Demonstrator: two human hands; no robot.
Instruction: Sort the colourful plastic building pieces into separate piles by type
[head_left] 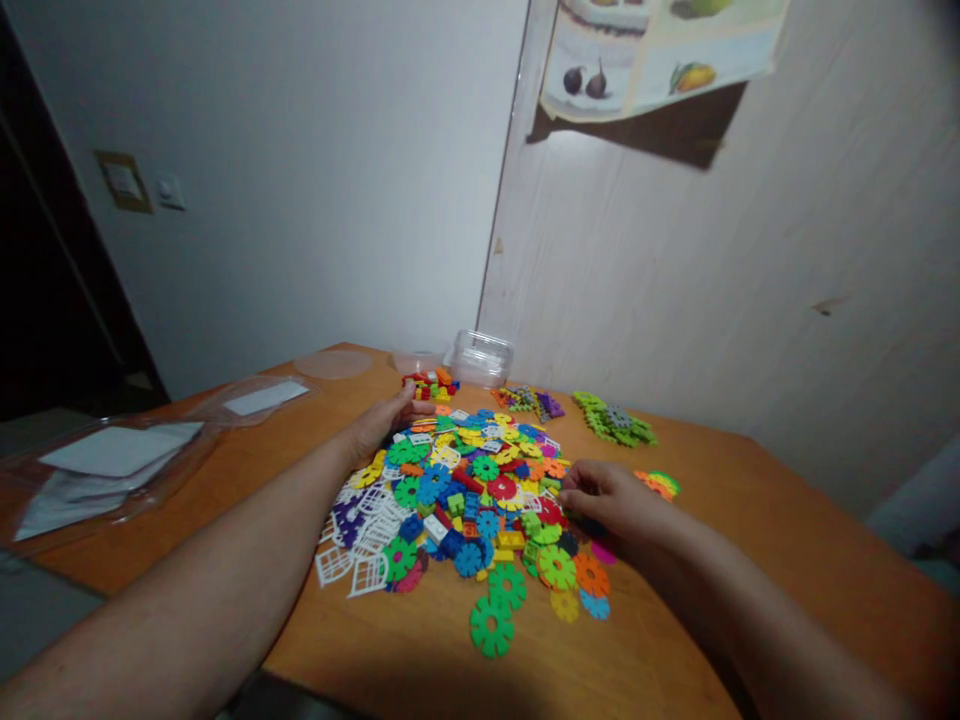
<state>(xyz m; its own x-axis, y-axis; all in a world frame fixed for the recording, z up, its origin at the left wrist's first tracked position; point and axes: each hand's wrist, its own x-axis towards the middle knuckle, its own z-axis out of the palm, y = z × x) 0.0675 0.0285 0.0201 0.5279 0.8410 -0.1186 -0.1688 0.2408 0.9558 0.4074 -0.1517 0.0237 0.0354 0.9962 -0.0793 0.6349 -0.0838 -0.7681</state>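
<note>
A heap of mixed plastic toy pieces (469,480) covers the middle of the table, with notched discs, building bricks and white window-like frames. My left hand (386,418) lies along the far left side of the heap, its visible fingers stretched and apart, close to a small pile of bricks (431,384). At the heap's right edge, my right hand (600,492) has its fingers curled together beside a red disc (551,512). What those fingertips hold, if anything, is hidden. Two green discs (492,626) lie at the near edge of the heap.
Behind the heap are a clear plastic box (482,358), a pile of purple and grey pieces (529,402) and a pile of lime-green pieces (615,418). Orange and green discs (657,485) lie right. Clear plastic packaging with white papers (120,450) sits on the left.
</note>
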